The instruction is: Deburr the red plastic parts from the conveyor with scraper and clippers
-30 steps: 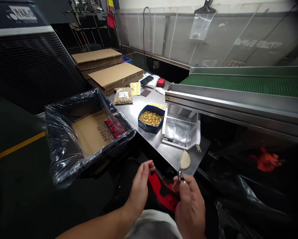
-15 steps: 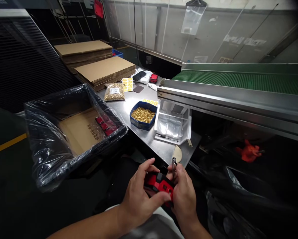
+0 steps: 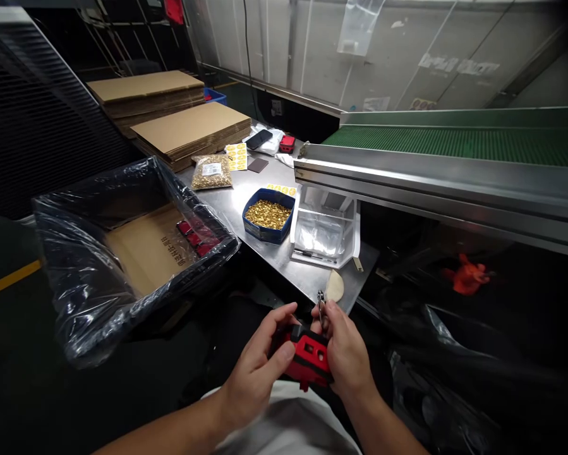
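Observation:
Both hands hold a red and black plastic part (image 3: pixel 308 359) over my lap, below the steel table's corner. My left hand (image 3: pixel 259 366) wraps its left side, thumb pressed on top. My right hand (image 3: pixel 343 354) grips the right side and also pinches a small metal tool (image 3: pixel 320 302) that sticks up between its fingers. A blue tray of small brass pieces (image 3: pixel 269 215) sits on the steel table (image 3: pixel 246 196) just beyond the hands.
A plastic-lined cardboard box (image 3: pixel 136 246) holding red parts stands to the left. A clear plastic tray (image 3: pixel 324 234), a bag of brass pieces (image 3: pixel 211 172) and flat cardboard stacks (image 3: pixel 189 129) lie on the table. A green conveyor (image 3: pixel 454 142) runs at the right.
My left hand closed onto the red part, and both hands brought it together and turned it in front of me. The view has shifted slightly, so the table appears further left.

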Tool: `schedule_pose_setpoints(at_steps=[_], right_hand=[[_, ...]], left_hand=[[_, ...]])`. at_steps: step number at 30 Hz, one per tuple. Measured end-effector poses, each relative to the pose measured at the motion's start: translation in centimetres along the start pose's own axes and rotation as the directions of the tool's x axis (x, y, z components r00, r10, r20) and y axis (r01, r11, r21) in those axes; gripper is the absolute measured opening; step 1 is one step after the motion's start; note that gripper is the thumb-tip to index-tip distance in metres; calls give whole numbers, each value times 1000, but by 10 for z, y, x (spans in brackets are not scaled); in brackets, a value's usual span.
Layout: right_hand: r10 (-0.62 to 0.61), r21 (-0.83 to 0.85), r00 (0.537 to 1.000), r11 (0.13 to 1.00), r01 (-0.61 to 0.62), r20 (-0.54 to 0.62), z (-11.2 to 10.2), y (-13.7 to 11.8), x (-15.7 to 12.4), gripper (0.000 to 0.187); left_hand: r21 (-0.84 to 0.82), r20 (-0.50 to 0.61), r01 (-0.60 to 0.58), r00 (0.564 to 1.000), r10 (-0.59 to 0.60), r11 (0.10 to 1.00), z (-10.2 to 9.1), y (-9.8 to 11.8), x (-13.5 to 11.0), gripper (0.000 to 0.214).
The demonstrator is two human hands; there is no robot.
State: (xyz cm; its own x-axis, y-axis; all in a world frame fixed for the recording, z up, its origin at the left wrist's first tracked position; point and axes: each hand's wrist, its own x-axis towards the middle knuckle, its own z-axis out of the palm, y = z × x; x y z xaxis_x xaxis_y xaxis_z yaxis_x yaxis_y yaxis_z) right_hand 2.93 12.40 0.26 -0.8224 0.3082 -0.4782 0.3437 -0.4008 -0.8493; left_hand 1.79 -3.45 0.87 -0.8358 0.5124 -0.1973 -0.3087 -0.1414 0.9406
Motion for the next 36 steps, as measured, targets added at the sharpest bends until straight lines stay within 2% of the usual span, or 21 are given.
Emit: schedule_pose_setpoints(at_steps=[3,6,10,16,19,22,25,28,31,34,36], right_hand=[[-36,-107,999,994,38,27,0,-3,0,47],[-54,-223,998,973,62,42,0,-8,-1,48],[-50,-319,997,946,66,59,1,-11,-4,49],[-75,-365,985,922,127,153,4,-10,-6,48],[-40,-262,987,962,81,157,4,-13,-4,47],[-20,-41,990,999,26,143,-1,-14,0,45],[-20,112,999,994,15,44,-10,-4,4,44],[50,247,996,969,-32,-67,-15,18,5,40],[175,435,980,893,-116,-99,-12,35,0,35],[202,533,962,843,-74,-186,-8,37,-2,35],[176,526,952,850,-19,-251,-8,31,-1,37]], left_hand=[[-159,143,104,986,-81,982,-6,1,2,49],[-221,238,163,965,-109,962,-11,0,3,53],[-149,198,129,975,-98,980,-13,-3,3,62],[58,112,146,982,-151,988,-3,-2,1,74],[105,87,137,985,-146,985,2,3,1,70],[113,33,117,992,-121,987,4,8,2,61],[114,-40,54,998,-50,992,6,10,2,55],[159,-77,-12,997,25,987,7,7,1,49],[167,-67,-39,996,51,985,9,4,0,43],[172,-27,-64,997,70,983,10,3,-2,39],[222,-6,-87,996,90,971,11,4,-3,38]])
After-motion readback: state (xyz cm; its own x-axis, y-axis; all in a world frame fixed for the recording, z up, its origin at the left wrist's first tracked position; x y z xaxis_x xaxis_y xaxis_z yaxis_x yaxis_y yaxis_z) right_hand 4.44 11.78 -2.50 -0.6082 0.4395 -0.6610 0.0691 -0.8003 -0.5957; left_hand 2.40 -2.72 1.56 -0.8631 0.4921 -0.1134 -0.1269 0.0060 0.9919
